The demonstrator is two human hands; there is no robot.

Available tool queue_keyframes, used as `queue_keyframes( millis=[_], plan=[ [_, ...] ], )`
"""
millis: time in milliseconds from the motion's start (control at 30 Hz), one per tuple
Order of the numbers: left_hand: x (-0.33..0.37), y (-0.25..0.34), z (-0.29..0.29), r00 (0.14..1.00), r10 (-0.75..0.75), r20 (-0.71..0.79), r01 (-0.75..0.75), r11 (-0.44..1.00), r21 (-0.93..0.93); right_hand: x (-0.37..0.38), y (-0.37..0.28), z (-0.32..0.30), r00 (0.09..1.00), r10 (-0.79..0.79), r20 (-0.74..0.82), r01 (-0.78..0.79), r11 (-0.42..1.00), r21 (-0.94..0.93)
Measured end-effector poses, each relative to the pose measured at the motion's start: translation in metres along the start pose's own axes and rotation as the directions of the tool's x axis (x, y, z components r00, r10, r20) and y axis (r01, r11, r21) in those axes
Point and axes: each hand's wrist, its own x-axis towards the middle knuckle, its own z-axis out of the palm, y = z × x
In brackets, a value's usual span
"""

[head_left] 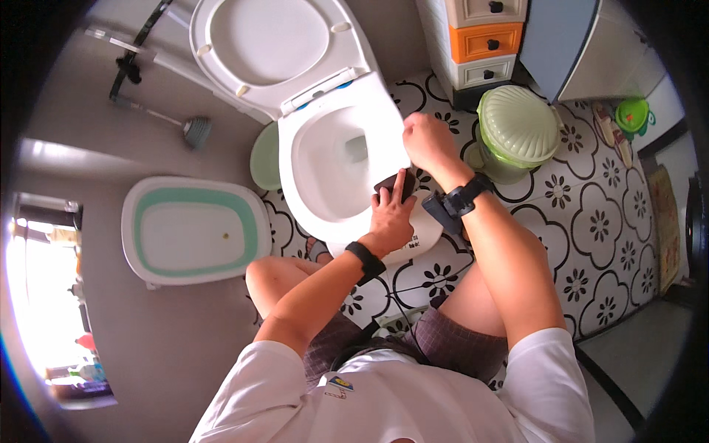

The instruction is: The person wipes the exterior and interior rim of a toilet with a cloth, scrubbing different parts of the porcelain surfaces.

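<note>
A white toilet [299, 177] stands in front of me with its lid [269, 37] raised. Across the right side of its rim lies a flat white surface [388, 125]; whether it is a separate sheet I cannot tell. My left hand [391, 221] rests at the near right of the rim. Its index finger is stretched out onto a small dark brown piece [385, 184], whose kind is unclear. Beside the rim's right edge, my right hand [430, 144] is closed, its fingertips at the white edge. What it pinches, if anything, is hidden.
A green-trimmed white folding tub [131, 229] hangs or stands left, near a toilet brush [196, 131]. To the right are a pale green lidded bin [518, 125] and a drawer unit [484, 43]. A dark grey object [442, 210] is beside my right wrist. Patterned tiles [583, 221] cover the floor.
</note>
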Motion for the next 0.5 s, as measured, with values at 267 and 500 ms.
queue_keyframes(
  millis=[267,500],
  plan=[
    [-0.017,-0.042,0.024,0.873,-0.208,-0.441,-0.223,0.633,-0.741,-0.069,0.007,0.107,0.973,0.079,0.219,-0.059,0.994,-0.095],
    [-0.047,-0.115,-0.007,0.789,-0.378,-0.484,0.049,0.824,-0.564,-0.094,-0.01,0.115,0.975,0.187,0.12,-0.119,0.894,-0.432]
  ],
)
